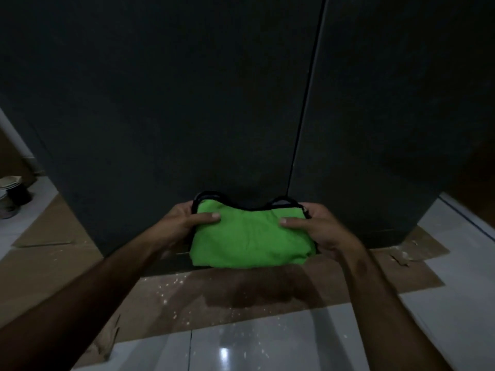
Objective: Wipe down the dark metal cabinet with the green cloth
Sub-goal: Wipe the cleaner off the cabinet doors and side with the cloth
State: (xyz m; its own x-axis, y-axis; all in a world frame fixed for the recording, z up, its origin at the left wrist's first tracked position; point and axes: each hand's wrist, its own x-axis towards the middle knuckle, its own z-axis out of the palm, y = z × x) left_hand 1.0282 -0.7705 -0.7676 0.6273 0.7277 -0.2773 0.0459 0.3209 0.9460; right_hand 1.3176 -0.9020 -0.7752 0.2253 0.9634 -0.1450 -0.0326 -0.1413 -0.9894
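Note:
A folded green cloth (249, 236) with a black edge hangs in front of the lower part of the dark metal cabinet (160, 103). My left hand (184, 218) grips the cloth's upper left corner, thumb on its front. My right hand (316, 226) grips the upper right corner the same way. The cabinet fills the upper view, with a vertical seam (305, 116) between its two doors. Whether the cloth touches the cabinet cannot be told.
Flattened brown cardboard (241, 290) lies under the cabinet base, speckled with white bits. Glossy pale floor tiles (267, 349) are nearest me. Dark shoes (13, 194) sit on the floor at the far left.

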